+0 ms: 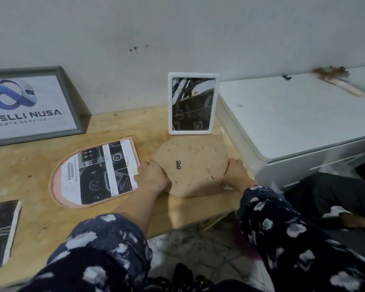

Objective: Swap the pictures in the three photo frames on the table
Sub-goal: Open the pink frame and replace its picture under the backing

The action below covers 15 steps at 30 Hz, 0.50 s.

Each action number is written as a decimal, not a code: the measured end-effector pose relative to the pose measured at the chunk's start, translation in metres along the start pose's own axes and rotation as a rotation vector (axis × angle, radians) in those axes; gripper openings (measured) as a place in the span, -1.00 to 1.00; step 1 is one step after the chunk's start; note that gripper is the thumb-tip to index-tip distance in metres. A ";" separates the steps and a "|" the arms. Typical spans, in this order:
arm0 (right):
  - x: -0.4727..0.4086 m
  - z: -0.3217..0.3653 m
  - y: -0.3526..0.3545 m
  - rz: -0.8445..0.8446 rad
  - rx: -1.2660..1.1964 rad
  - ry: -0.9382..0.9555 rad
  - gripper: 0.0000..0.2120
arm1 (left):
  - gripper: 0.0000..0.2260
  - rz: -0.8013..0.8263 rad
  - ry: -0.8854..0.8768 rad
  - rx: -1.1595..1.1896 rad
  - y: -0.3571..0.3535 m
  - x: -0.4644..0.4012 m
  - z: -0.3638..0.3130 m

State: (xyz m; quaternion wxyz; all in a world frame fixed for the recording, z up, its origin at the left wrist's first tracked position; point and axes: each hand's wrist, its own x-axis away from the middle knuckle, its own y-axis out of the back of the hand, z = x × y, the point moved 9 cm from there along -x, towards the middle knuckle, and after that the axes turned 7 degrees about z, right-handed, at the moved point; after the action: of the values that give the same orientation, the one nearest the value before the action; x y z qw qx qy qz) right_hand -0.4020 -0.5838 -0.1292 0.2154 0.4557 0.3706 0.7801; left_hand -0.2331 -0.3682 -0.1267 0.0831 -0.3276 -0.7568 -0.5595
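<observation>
Both hands hold a brown fibreboard backing panel (193, 165) lying flat near the right edge of the wooden table (30, 169). The left hand (151, 175) grips its left edge with fingers curled over it, and the right hand (234, 171) grips its right edge, though blur hides exactly how those fingers lie. Just left of the panel, touching the left hand's fingers, lies an arch-shaped pink frame (55, 186) face up with a car-dashboard print (101, 171) on it. Behind the panel a white frame (193, 103) stands upright against the wall, holding a dark picture. A grey-framed logo picture (30, 104) leans at the back left corner. A loose dark print (0, 232) lies at the table's left edge.
</observation>
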 end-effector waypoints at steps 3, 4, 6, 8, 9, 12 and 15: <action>-0.011 -0.002 -0.003 0.010 0.074 0.036 -0.55 | -0.39 0.010 0.039 -0.047 -0.007 -0.006 -0.001; -0.015 -0.003 -0.004 0.021 0.091 0.042 -0.56 | -0.40 0.017 0.045 -0.059 -0.010 -0.008 -0.001; -0.019 -0.005 -0.006 0.055 0.104 0.035 -0.60 | -0.41 0.034 0.046 -0.103 -0.015 -0.012 0.000; -0.020 -0.007 -0.008 0.089 0.099 0.023 -0.64 | -0.41 0.034 0.030 -0.156 -0.017 -0.014 0.000; -0.021 -0.007 -0.008 0.100 0.111 0.018 -0.64 | -0.41 0.028 0.024 -0.178 -0.017 -0.014 -0.001; -0.020 -0.005 -0.008 0.111 0.166 -0.011 -0.48 | -0.40 -0.010 0.004 -0.272 -0.013 -0.010 -0.003; -0.015 0.006 -0.011 0.104 0.237 -0.035 -0.15 | -0.41 -0.064 -0.004 -0.250 -0.004 -0.005 0.002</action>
State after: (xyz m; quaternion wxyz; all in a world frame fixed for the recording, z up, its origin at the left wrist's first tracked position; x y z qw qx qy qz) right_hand -0.3895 -0.5847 -0.1440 0.1259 0.5102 0.4324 0.7327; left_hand -0.2312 -0.3686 -0.1325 0.0221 -0.3121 -0.6913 -0.6513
